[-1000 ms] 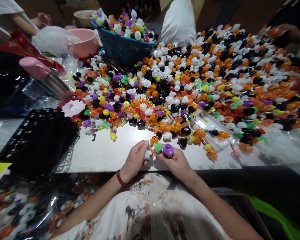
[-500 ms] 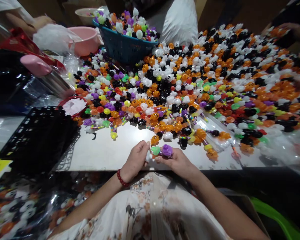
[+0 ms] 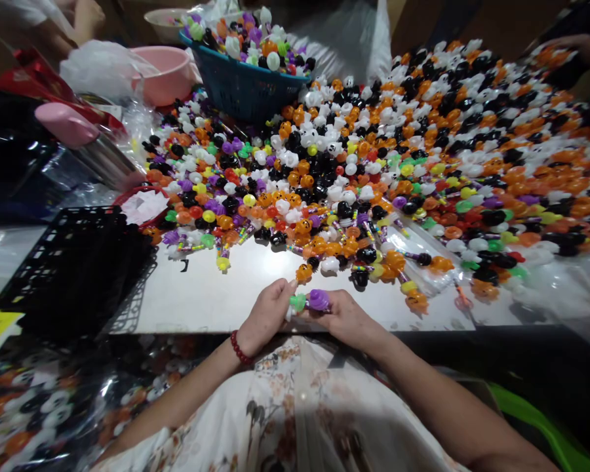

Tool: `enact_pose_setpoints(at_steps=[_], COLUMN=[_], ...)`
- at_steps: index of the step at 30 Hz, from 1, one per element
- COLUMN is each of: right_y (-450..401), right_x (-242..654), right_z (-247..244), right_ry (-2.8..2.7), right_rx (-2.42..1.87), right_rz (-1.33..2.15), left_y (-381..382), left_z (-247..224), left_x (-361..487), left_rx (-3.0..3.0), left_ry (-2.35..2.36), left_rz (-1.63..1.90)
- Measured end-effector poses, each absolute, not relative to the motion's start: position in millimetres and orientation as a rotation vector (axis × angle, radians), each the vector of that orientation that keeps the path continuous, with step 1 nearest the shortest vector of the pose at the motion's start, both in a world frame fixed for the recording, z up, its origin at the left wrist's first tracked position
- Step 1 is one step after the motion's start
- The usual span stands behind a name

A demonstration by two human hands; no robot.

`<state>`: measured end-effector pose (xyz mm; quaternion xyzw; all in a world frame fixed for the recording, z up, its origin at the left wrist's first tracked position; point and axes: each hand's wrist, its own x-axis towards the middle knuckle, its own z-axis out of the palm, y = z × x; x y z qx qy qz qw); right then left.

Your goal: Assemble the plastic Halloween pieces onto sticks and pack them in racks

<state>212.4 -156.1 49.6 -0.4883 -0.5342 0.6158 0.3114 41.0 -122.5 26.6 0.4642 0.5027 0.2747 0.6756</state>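
Observation:
Near the table's front edge, my left hand [image 3: 270,309], with a red bead bracelet at its wrist, is closed round a small white piece, mostly hidden by the fingers. My right hand [image 3: 344,314] grips a small toy stick with a purple swirl top [image 3: 319,300]. A green piece [image 3: 297,302] sits between the two hands, beside the purple top. Just beyond my left fingertips lies an orange pumpkin piece [image 3: 303,273]. A large heap of small orange, white, black and purple toys [image 3: 324,177] spreads over the white table [image 3: 201,295].
At the back stand a blue basket [image 3: 246,82] full of toys and a pink basin [image 3: 164,75]. On the left are a pink-lidded flask [image 3: 86,137], a red dish [image 3: 145,204] and black trays [image 3: 73,269]. Other people's arms show at both upper corners.
The green and purple pieces have shifted slightly left, and the purple top has turned a little. My hands stay close together. At the upper left, another person's arm has moved.

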Motion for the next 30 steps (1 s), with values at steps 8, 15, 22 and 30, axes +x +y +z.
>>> enact_pose_setpoints(at_steps=[8, 15, 22, 30], right_y=[-152, -152, -144, -138], right_x=[212, 201, 203, 209], right_z=[47, 44, 37, 47], right_ry=[-1.149, -1.131, -1.077, -1.185], right_rx=[-1.249, -1.156, -1.181, -1.192], right_rz=[1.831, 1.809, 1.805, 1.745], left_y=[-104, -110, -105, -101], left_z=[30, 32, 37, 41], left_x=[31, 38, 35, 24], left_rx=[1.12, 1.036, 0.975, 1.312], left_ry=[0.998, 0.997, 0.981, 1.147], left_rz=[0.395, 0.421, 0.473, 0.545])
